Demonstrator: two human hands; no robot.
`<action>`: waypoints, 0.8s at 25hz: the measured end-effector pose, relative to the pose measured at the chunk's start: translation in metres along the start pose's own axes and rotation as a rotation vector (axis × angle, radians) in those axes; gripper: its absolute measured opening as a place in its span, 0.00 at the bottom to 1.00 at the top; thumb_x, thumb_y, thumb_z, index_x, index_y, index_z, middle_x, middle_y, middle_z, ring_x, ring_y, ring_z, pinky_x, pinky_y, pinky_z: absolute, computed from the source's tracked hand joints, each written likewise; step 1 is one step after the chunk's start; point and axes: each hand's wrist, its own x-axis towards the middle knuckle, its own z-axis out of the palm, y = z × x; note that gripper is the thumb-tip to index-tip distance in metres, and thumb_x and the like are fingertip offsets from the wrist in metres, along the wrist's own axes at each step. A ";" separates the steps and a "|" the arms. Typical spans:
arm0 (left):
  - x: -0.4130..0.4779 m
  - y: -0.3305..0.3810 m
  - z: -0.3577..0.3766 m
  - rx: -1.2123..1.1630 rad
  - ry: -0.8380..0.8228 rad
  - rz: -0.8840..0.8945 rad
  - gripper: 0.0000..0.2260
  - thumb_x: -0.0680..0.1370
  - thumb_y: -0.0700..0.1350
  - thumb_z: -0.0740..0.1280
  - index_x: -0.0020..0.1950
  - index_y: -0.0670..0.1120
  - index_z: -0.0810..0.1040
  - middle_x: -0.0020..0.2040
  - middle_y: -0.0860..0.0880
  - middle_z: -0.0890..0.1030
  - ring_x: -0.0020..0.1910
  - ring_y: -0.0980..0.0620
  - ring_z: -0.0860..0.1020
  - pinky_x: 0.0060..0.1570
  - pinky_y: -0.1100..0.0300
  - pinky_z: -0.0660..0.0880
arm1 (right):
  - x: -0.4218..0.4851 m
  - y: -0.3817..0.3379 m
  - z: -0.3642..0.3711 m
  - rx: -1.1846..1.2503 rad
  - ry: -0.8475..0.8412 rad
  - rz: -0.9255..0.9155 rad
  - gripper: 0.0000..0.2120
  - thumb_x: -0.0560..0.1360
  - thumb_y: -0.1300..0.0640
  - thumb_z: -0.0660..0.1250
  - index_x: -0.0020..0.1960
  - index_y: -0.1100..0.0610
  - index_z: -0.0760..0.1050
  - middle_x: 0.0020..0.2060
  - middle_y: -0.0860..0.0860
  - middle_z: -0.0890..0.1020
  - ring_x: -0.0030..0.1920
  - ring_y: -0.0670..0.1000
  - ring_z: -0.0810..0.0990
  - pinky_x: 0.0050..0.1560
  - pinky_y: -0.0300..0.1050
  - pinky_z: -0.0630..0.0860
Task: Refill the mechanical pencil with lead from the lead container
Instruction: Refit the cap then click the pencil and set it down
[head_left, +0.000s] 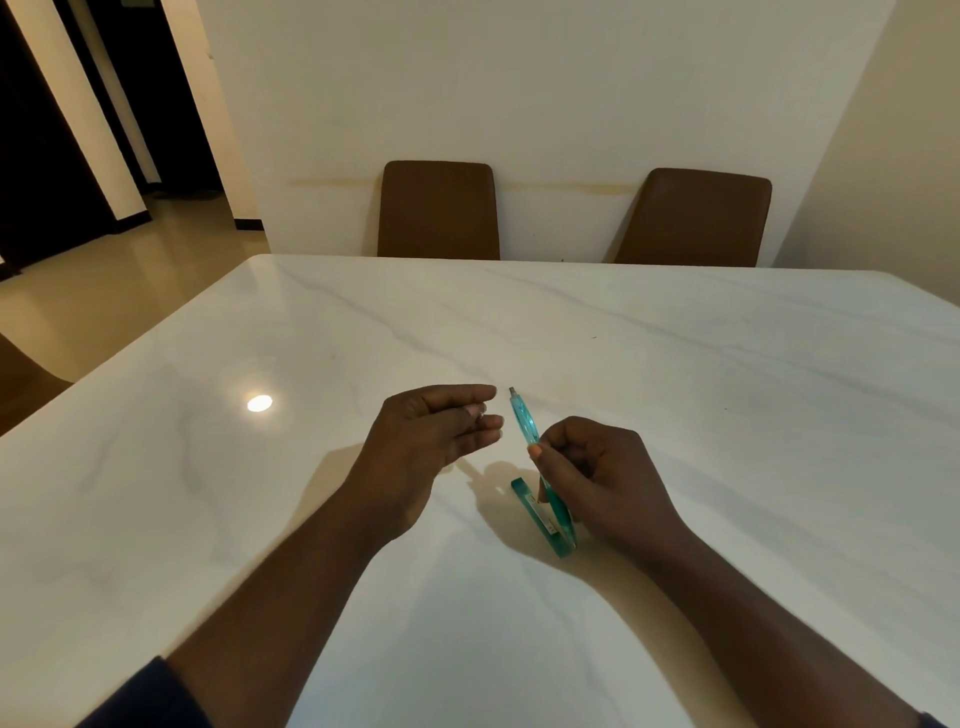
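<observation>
A translucent teal plastic mechanical pencil (524, 423) stands tilted in the right hand (597, 467), whose thumb and curled fingers grip the barrel around its middle. The pencil's dark upper end points up and away from the person, and its lower part runs down behind the fingers towards the table. Just under this hand, a flat teal plastic lead container (540, 517) with a white label sits on the white marble-patterned table (675, 389). It lies close to the pencil's lower end, but the view does not show whether the two touch. The left hand (431, 434) hovers beside the pencil's top, close but apart from it. Its fingers are curled inward and its thumb and fingertips pinch a small pale piece (481, 412) that is too tiny to identify. Both forearms reach in from the near edge, and a dark blue sleeve (145, 696) shows at the left elbow. A round glare of lamp light (260, 402) shines on the tabletop to the left. Two brown padded chairs (439, 210) stand at the far side against a cream wall (519, 78).
</observation>
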 end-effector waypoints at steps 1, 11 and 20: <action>0.001 0.000 0.000 -0.018 -0.009 -0.011 0.12 0.79 0.32 0.62 0.52 0.43 0.83 0.49 0.38 0.84 0.45 0.49 0.85 0.43 0.62 0.80 | 0.000 0.000 0.000 0.004 -0.002 -0.009 0.09 0.77 0.52 0.67 0.41 0.54 0.80 0.29 0.52 0.84 0.31 0.54 0.82 0.34 0.52 0.78; 0.002 0.002 0.000 -0.078 0.050 -0.032 0.08 0.75 0.35 0.68 0.46 0.46 0.83 0.39 0.51 0.86 0.41 0.55 0.82 0.43 0.65 0.78 | -0.001 0.002 0.001 0.020 -0.018 -0.050 0.09 0.77 0.52 0.67 0.40 0.54 0.80 0.28 0.51 0.84 0.29 0.52 0.81 0.32 0.49 0.78; 0.003 0.001 -0.001 -0.089 -0.031 -0.018 0.11 0.77 0.34 0.65 0.48 0.47 0.83 0.40 0.52 0.86 0.42 0.56 0.81 0.45 0.66 0.78 | -0.002 0.004 0.001 0.031 -0.058 -0.087 0.08 0.76 0.53 0.69 0.39 0.53 0.79 0.24 0.47 0.81 0.24 0.42 0.73 0.29 0.35 0.69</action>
